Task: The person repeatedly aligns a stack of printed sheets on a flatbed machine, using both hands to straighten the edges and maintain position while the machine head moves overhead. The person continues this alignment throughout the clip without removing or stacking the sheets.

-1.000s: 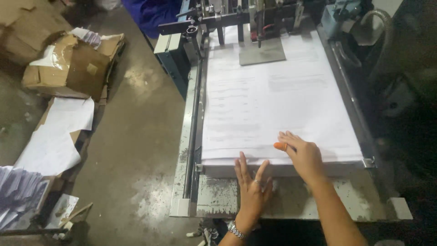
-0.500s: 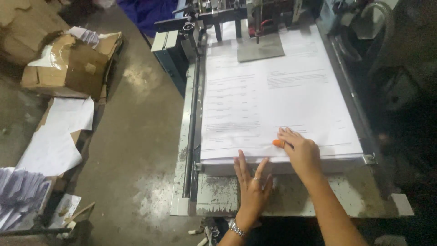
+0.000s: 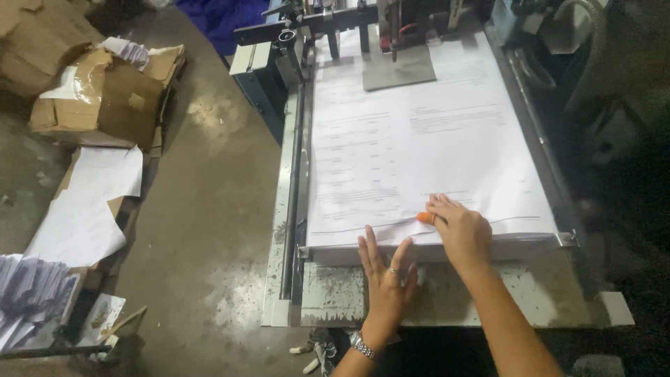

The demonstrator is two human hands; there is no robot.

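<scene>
Your left hand (image 3: 386, 279) lies flat on the near end of the table (image 3: 488, 297), a worn metal machine bed; its fingers (image 3: 368, 244) are spread and straight, holding nothing, their tips pressed against the front edge of the paper stack (image 3: 419, 153); a ring sits on one finger and a bracelet (image 3: 361, 346) on the wrist. Your right hand (image 3: 460, 234) rests on top of the stack at its near edge, fingers curled down onto the top sheet; an orange finger cot (image 3: 425, 218) covers one fingertip, which presses the sheet where it ripples slightly; whether that hand has a sheet pinched or only pushes on it is hard to say from this angle, so call it undetermined.

The stack is a thick pile of large white printed sheets, lying squarely on the table between a metal side rail (image 3: 289, 195) on the left and a dark rail on the right; at its far end a grey metal plate (image 3: 398, 68) sits on the paper beneath the machine head (image 3: 363, 17).

On the concrete floor (image 3: 209, 209) to the left, well apart from the table, stand torn cardboard boxes (image 3: 105, 94); nearer you lie loose white sheets (image 3: 87, 209) and a fanned bundle of paper (image 3: 28, 293).
</scene>
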